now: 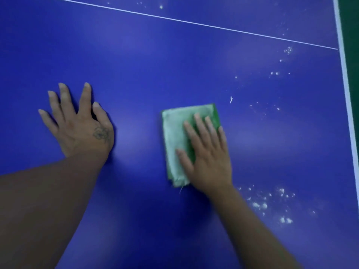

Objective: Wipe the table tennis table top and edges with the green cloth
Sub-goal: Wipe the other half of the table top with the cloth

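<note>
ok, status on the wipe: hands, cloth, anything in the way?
Left hand flat on table. Right hand flat, pressing cloth. White specks right of cloth, unwiped. Nothing blocking.

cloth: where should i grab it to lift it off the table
Probably the near left corner of the cloth, pinched from the left. It lies folded flat on the table, and its stacked layers show at that corner, so one pinch should take them all. The right hand lies flat over its right half, leaving the left half bare.
</note>
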`<action>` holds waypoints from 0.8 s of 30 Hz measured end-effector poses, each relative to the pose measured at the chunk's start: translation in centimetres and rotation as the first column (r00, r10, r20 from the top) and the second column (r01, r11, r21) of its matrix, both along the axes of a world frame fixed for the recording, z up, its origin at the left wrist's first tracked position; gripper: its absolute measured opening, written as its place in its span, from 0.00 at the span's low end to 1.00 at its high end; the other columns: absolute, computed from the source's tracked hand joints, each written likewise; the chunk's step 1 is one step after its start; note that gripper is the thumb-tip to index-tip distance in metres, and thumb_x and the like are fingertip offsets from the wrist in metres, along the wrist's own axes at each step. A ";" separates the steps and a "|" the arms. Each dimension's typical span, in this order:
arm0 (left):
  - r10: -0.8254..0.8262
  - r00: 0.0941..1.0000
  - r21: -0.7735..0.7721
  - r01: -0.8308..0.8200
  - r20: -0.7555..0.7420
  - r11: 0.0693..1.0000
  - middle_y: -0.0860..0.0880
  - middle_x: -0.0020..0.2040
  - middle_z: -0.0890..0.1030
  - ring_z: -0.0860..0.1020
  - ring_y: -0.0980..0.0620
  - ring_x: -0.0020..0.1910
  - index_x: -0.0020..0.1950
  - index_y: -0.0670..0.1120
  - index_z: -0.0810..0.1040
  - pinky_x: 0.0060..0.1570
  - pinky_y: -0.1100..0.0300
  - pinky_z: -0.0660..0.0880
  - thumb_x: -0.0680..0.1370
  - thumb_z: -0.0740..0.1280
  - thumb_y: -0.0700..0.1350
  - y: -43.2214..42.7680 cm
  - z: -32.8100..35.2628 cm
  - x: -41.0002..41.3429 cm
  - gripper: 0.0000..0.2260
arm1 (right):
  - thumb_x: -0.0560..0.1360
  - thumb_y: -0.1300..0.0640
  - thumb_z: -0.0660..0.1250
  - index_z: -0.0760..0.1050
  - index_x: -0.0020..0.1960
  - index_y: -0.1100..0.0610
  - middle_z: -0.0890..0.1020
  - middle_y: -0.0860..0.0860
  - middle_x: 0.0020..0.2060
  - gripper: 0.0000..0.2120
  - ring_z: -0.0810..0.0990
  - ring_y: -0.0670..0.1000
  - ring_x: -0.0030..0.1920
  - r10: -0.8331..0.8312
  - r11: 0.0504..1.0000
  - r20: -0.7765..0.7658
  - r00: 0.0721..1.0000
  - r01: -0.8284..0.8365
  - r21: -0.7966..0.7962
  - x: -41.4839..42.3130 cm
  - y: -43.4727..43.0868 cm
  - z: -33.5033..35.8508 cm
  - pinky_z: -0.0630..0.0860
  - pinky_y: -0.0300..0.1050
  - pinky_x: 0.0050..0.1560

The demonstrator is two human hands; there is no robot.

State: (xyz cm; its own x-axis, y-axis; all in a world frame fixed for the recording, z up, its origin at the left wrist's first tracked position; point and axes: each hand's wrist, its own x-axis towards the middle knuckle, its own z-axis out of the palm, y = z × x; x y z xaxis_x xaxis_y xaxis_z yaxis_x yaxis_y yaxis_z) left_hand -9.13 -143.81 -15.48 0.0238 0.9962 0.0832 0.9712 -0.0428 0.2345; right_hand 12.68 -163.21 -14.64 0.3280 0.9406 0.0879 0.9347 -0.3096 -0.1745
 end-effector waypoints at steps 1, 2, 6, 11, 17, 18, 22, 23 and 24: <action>-0.002 1.000 -0.002 0.002 0.000 1.000 0.46 0.89 0.55 0.50 0.42 0.88 0.86 0.58 0.61 0.85 0.35 0.44 0.88 0.50 0.57 -0.1 0.0 0.0 0.25 | 0.85 0.36 0.58 0.65 0.85 0.49 0.62 0.50 0.86 0.32 0.58 0.55 0.87 -0.036 0.999 0.020 0.999 0.036 -0.017 1.8 0.7 0.1 0.55 0.63 0.85; -0.001 1.000 -0.007 0.001 -0.002 1.000 0.45 0.89 0.54 0.49 0.42 0.88 0.86 0.58 0.61 0.85 0.35 0.44 0.88 0.50 0.57 -0.1 -0.1 0.0 0.25 | 0.85 0.36 0.58 0.63 0.86 0.49 0.61 0.51 0.87 0.33 0.57 0.55 0.87 -0.073 0.996 0.026 0.997 0.074 -0.040 3.2 1.5 0.2 0.54 0.62 0.85; -0.021 1.000 -0.016 0.021 -0.002 1.000 0.45 0.89 0.53 0.48 0.41 0.88 0.87 0.59 0.60 0.84 0.34 0.43 0.88 0.47 0.57 -0.1 0.1 -0.1 0.26 | 0.86 0.36 0.53 0.53 0.89 0.45 0.52 0.48 0.89 0.34 0.49 0.53 0.88 -0.287 0.947 0.024 0.958 0.287 -0.145 2.7 4.0 0.8 0.45 0.61 0.87; -0.033 0.999 0.033 0.033 -0.002 0.999 0.43 0.88 0.55 0.51 0.39 0.88 0.86 0.58 0.61 0.84 0.32 0.45 0.87 0.47 0.57 -0.3 -0.2 -0.2 0.26 | 0.87 0.37 0.54 0.58 0.88 0.49 0.57 0.50 0.88 0.33 0.52 0.55 0.88 -0.216 0.972 0.012 0.976 0.216 -0.089 -6.1 -0.3 0.8 0.50 0.63 0.86; -0.063 0.998 0.011 0.064 -0.022 0.998 0.41 0.88 0.53 0.49 0.37 0.88 0.87 0.57 0.60 0.83 0.30 0.43 0.87 0.45 0.59 -0.2 -0.3 -0.5 0.28 | 0.89 0.40 0.53 0.61 0.87 0.51 0.60 0.48 0.87 0.30 0.55 0.53 0.87 0.174 0.980 -0.061 0.983 -0.178 -0.084 -8.0 -11.1 0.9 0.57 0.64 0.85; -0.072 0.997 -0.002 0.072 -0.030 0.997 0.41 0.88 0.52 0.48 0.36 0.88 0.87 0.56 0.59 0.83 0.30 0.42 0.87 0.45 0.59 -0.3 -0.2 -0.5 0.28 | 0.90 0.41 0.52 0.62 0.86 0.54 0.62 0.49 0.86 0.29 0.57 0.53 0.87 0.212 0.973 -0.064 0.975 -0.217 -0.078 -6.6 -11.2 1.0 0.59 0.65 0.84; -0.117 0.991 -0.052 0.113 -0.062 0.992 0.40 0.89 0.48 0.45 0.35 0.87 0.88 0.55 0.54 0.83 0.30 0.41 0.86 0.43 0.61 -0.5 0.4 -0.5 0.30 | 0.89 0.45 0.55 0.62 0.86 0.55 0.61 0.50 0.86 0.29 0.57 0.51 0.87 0.113 0.988 -0.074 0.991 -0.120 -0.094 -1.5 -7.8 1.3 0.53 0.60 0.86; -0.127 0.990 -0.062 0.123 -0.068 0.990 0.40 0.89 0.47 0.44 0.35 0.87 0.89 0.55 0.53 0.83 0.31 0.41 0.86 0.43 0.61 -0.4 0.4 -0.7 0.30 | 0.89 0.45 0.56 0.60 0.87 0.53 0.58 0.50 0.87 0.29 0.54 0.50 0.87 0.052 0.991 -0.082 0.995 -0.061 -0.115 -0.7 -6.7 1.3 0.50 0.57 0.87; -0.137 0.988 -0.075 0.132 -0.069 0.988 0.39 0.89 0.47 0.44 0.36 0.87 0.89 0.54 0.52 0.84 0.32 0.40 0.87 0.43 0.61 -0.5 0.5 -0.9 0.30 | 0.89 0.45 0.56 0.58 0.88 0.51 0.55 0.49 0.88 0.29 0.52 0.49 0.88 -0.001 0.991 -0.085 0.996 -0.010 -0.136 -0.4 -5.8 1.2 0.48 0.56 0.87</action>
